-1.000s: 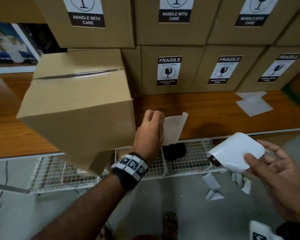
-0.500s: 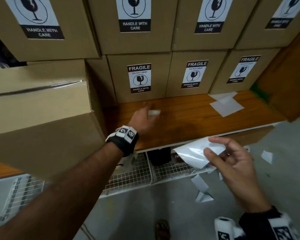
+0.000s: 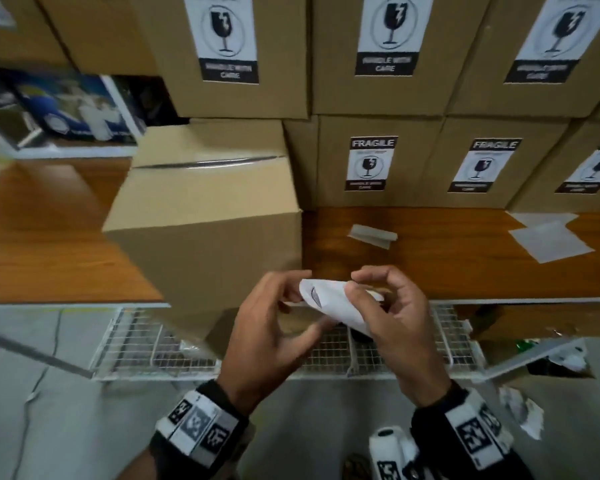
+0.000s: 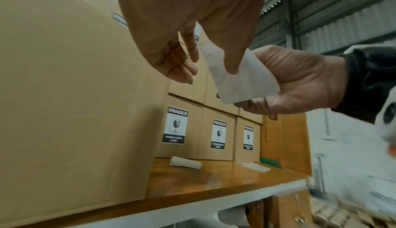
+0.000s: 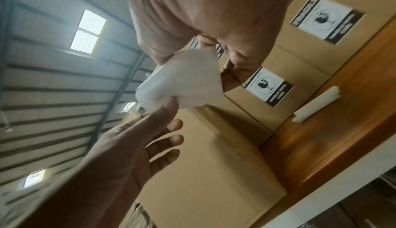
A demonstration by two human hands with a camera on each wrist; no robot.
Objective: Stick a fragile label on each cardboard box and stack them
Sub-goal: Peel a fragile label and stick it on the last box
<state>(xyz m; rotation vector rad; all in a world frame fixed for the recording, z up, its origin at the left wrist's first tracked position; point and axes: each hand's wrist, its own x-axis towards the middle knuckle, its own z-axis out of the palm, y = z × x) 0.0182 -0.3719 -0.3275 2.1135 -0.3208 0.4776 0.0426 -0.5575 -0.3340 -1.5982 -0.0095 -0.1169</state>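
- Both hands meet in front of the table [image 3: 465, 258] edge, sharing one curled white label [image 3: 329, 299].
- Right hand [image 3: 395, 327]: fingers and thumb curled round the label, gripping it from the right.
- Left hand [image 3: 267, 327]: thumb and forefinger pinch the label's left edge; the other fingers hang loosely spread.
- Label: held in the air, clear of every box, printed face partly visible.
- Unlabelled box [image 3: 205, 216]: near left on the table, tilted, its corner overhanging the edge, just left of the hands.
- Stack [image 3: 378, 109] of labelled boxes at the far side, two rows visible.
- Curled backing strip [image 3: 373, 236] lies on the table before the stack; flat backing sheets [image 3: 548, 237] further right.
- Wire rack [image 3: 153, 351] below the table edge.
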